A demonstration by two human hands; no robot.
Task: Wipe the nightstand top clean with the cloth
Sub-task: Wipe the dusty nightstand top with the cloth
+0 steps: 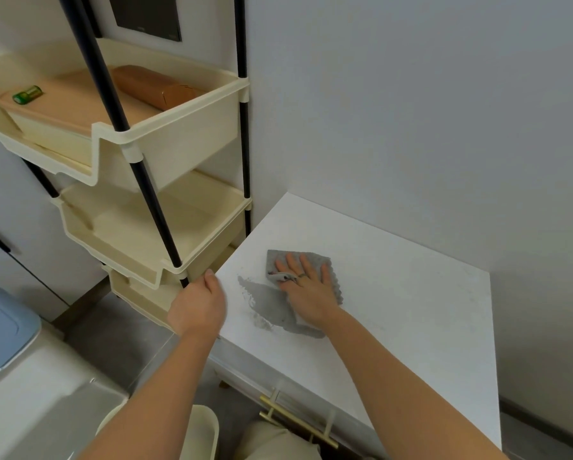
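Note:
The white nightstand top (394, 310) fills the lower right, set into the wall corner. A grey cloth (280, 260) lies flat on its left part. My right hand (308, 287) presses down on the cloth with fingers spread, a ring on one finger. A grey smear (262, 303) marks the top just left of and below the cloth. My left hand (199, 307) grips the nightstand's left edge, fingers curled over it.
A cream tiered rack with black poles (152, 207) stands close against the nightstand's left side, holding a tan box and a green battery. A gold drawer handle (295, 423) is on the front. A blue-lidded bin (3, 330) sits at lower left.

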